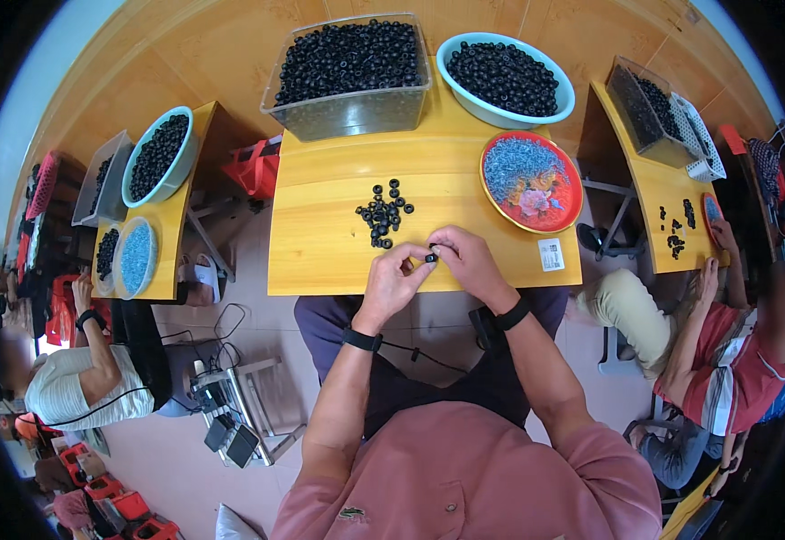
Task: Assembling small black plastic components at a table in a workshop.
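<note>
Over the near edge of the yellow table (338,261), my two hands meet at the fingertips. My left hand (392,283) is closed, pinching a small black ring-like part (430,257) between thumb and forefinger. My right hand (466,261) is closed too, its fingertips pressed together against that part; whatever they pinch is too small to make out. Just beyond my left hand lies a loose pile of black ring-like parts (382,216). To the right, a red patterned plate (550,219) holds many small, clear bluish pieces (518,166).
A clear bin (347,115) and a light-blue basin (500,117), both full of black parts, stand at the table's back. A white label (551,255) lies near the right corner. Co-workers sit at side tables left and right. A metal stool (253,405) stands on the floor.
</note>
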Demonstrator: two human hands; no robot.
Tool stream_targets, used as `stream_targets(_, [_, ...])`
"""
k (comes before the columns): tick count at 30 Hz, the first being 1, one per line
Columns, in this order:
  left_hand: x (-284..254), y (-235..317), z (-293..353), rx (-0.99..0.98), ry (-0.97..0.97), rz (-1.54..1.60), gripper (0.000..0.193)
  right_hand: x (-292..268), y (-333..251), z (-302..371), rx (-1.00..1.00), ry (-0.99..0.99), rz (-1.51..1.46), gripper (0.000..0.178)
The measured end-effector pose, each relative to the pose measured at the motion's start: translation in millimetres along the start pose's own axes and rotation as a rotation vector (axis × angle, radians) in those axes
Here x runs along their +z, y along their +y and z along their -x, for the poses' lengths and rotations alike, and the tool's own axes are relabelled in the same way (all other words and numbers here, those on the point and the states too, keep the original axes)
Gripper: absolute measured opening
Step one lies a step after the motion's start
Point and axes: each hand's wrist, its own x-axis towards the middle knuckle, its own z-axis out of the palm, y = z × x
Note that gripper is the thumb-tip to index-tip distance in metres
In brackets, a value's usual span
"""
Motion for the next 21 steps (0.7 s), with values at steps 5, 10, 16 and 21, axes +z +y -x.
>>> stream_targets(5, [3,-4,-1,-0.022,0.065,0.062,0.014,-7,-13,4,-0.034,0.006,0.145,0.014])
stream_targets(10, [2,-4,-1,-0.032,0.059,0.048,0.014,-6,-19,13,0.009,0.128,0.135,0.012])
stream_targets(16, [2,-6,0,-0.029,0.066,0.074,0.014,-5,-21,14,-0.132,0.105,0.195,0.011])
stream_targets(21, [1,-5,0,-0.03,0.06,0.086,0.014,-2,-21,15,-0.208,0.101,0.259,0.011])
